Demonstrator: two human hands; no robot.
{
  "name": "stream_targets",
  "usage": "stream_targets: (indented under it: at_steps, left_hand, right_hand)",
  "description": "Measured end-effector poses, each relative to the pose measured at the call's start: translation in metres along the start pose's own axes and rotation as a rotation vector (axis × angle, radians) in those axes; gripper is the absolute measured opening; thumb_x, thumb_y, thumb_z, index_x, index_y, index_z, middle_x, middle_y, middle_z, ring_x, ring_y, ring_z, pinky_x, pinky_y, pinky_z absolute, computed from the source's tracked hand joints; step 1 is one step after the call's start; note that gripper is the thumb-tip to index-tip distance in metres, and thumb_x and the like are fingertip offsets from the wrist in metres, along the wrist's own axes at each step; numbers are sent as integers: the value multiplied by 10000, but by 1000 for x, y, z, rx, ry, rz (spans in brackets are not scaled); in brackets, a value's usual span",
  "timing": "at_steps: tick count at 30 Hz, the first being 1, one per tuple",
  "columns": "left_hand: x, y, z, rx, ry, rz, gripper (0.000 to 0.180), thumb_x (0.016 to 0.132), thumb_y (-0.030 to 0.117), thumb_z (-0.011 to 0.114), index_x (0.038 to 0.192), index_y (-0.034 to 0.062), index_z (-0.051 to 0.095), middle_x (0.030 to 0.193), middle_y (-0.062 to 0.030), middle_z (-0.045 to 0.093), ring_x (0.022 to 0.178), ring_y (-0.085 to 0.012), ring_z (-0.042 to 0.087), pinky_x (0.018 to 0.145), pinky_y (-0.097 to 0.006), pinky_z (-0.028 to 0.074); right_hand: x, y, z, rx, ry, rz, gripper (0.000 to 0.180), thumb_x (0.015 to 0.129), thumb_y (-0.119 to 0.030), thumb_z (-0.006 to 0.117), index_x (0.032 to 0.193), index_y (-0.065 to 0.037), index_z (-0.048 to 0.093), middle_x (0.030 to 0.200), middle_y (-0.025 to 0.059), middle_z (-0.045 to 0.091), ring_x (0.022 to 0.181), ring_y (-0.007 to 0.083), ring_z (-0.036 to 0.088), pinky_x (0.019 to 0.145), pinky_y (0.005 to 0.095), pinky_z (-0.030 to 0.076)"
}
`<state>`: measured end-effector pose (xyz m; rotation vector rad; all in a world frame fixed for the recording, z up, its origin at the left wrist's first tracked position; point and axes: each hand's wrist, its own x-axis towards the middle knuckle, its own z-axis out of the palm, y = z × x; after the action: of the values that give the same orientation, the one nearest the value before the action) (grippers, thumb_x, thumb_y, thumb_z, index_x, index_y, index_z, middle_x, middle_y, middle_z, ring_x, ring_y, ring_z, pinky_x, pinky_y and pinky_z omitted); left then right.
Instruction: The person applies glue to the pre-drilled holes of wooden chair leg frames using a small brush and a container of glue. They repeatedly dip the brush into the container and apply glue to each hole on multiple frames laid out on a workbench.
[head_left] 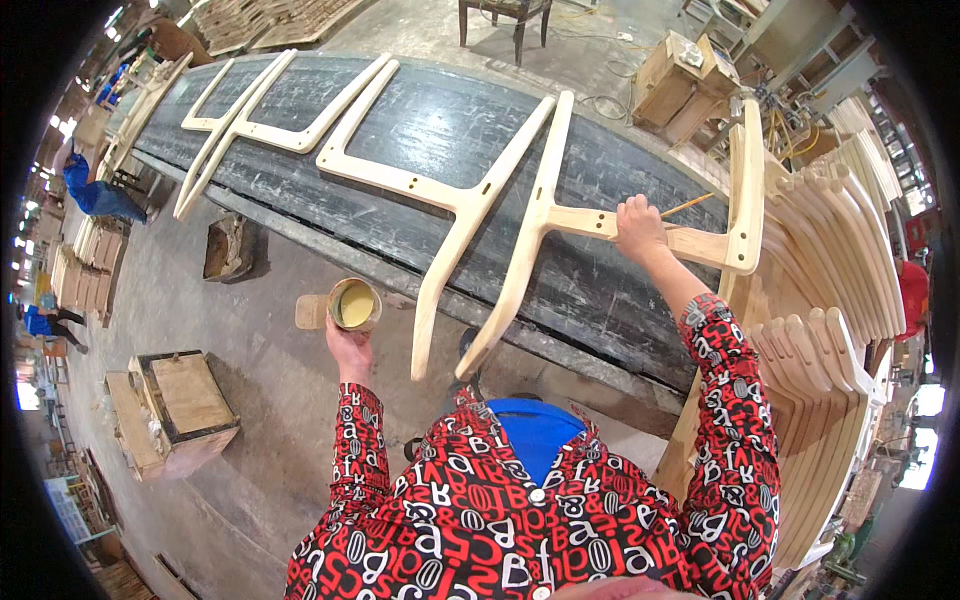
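My left hand (348, 352) is wrapped round a small round tub (376, 306) in front of the bench. Pale yellow liquid (354, 302) shows inside it. In my right hand (640, 228) is a thin stick (688, 205), its far end pointing to the right; whether it has a brush tip I cannot make out. That hand is closed over the crosspiece of a pale wooden chair side frame (538, 205), which has small dark holes and slots. Beside it lies a matching frame (462, 200). Further left on the dark bench top (425, 135) are more frames (275, 135).
Stacked curved wooden parts (830, 240) crowd the bench's right end. Wooden boxes stand on the floor, one large (185, 400), another small and dark (230, 248). Behind the bench are a cabinet (675, 90) and a chair (505, 15). People in blue (95, 185) are at the far left.
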<state>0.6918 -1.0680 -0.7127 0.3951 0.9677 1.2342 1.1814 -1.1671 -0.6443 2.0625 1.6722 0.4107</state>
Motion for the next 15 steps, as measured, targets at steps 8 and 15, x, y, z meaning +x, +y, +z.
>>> stream_targets:
  at_steps: [8, 15]
  left_hand:
    - [3, -29, 34, 55, -167, -81, 413, 955, 354, 351, 1235, 88, 495, 1231, -57, 535, 1107, -219, 529, 902, -402, 452]
    - [-1, -85, 128, 277, -347, -342, 525, 967, 442, 296, 1257, 30, 444, 1227, -140, 527, 1107, -289, 538, 896, -476, 464]
  right_hand:
    - [-5, 12, -80, 385, 407, -208, 314, 764, -323, 628, 885, -39, 569, 992, 92, 507, 1006, 250, 466, 775, 368, 448]
    - [-37, 15, -138, 1703, 121, 111, 294, 929, -308, 497, 886, -34, 595, 738, 27, 588, 746, 125, 567, 656, 275, 465]
